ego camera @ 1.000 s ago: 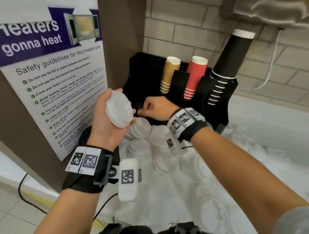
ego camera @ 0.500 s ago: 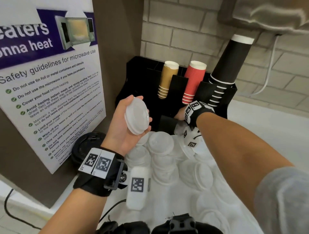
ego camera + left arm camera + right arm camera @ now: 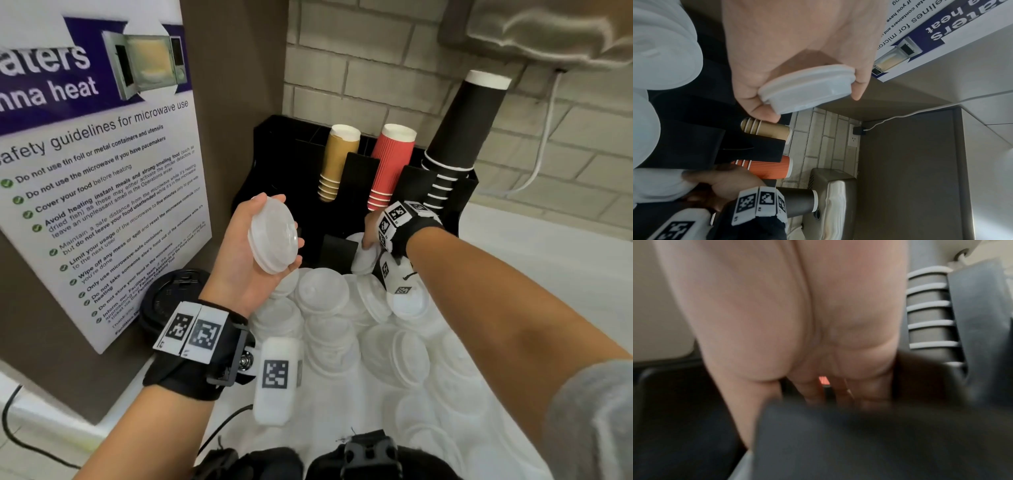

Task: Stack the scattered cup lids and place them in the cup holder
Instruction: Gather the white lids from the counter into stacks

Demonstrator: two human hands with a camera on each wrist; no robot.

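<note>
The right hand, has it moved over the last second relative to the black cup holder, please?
Yes. The right hand has shifted rightward along the cup holder, from below the tan cups to below the red cups.

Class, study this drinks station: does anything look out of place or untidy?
Yes. Loose white lids lie scattered and overlapping across the counter before the black cup holder, some tilted on edge, rather than stacked. The left hand holds a short stack of lids.

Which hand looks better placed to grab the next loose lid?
Probably the right hand: it reaches low at the cup holder beside loose lids. The left hand already holds lids.
</note>
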